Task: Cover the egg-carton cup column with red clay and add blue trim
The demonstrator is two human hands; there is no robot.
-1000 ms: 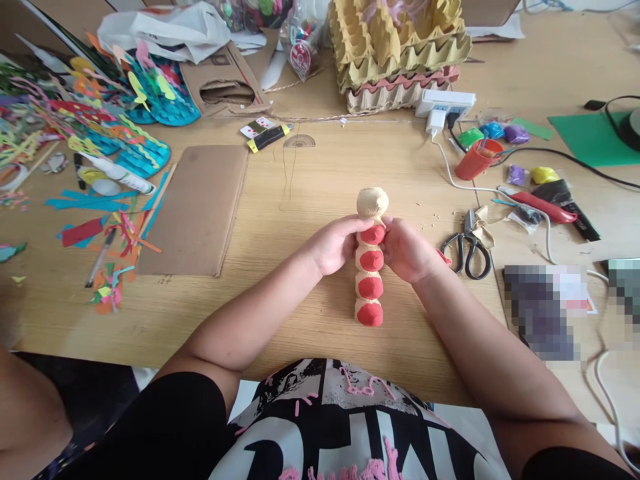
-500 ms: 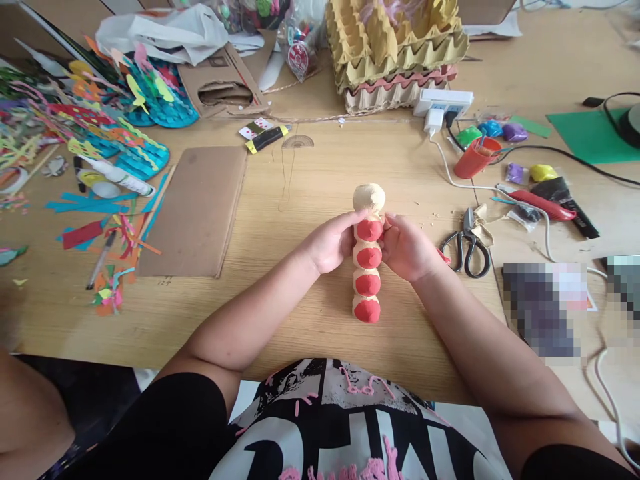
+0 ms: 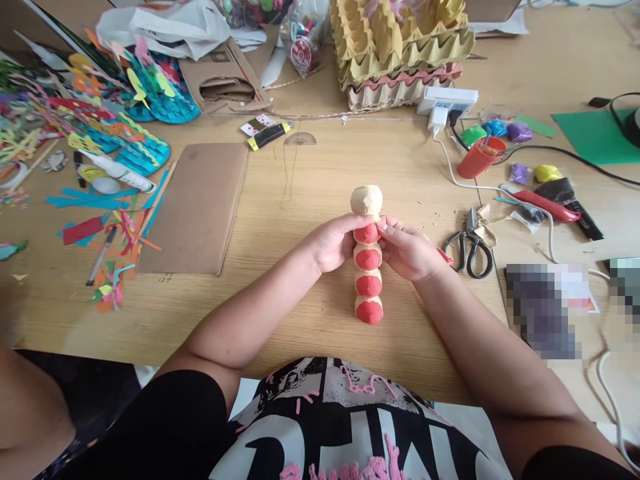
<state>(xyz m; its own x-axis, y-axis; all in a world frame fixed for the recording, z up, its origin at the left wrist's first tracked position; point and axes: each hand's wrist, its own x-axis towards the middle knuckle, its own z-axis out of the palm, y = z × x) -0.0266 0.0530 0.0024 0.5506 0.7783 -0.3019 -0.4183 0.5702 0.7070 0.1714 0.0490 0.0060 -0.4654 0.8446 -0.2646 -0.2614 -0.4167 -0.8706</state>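
Note:
A column of cream-coloured cups (image 3: 369, 286) with red patches stands out over the middle of the wooden table, its plain cream end farthest from me. My left hand (image 3: 333, 244) grips it from the left near the top red patch, thumb laid across the joint below the plain end. From the right, my right hand (image 3: 407, 250) holds the same part, with its thumb and fingertips close to my left thumb. The fingers behind the column are hidden.
Black-handled scissors (image 3: 471, 247) lie right of my right hand. Cardboard (image 3: 193, 207) and paper strips are at left. Egg trays (image 3: 400, 60), a power strip (image 3: 450, 100) and a red cup (image 3: 480, 159) stand farther back. Another person's arm (image 3: 30, 413) shows at lower left.
My right thumb and fingertips have moved left and up over the front of the column, near the top red patch. The column's top has tilted slightly left.

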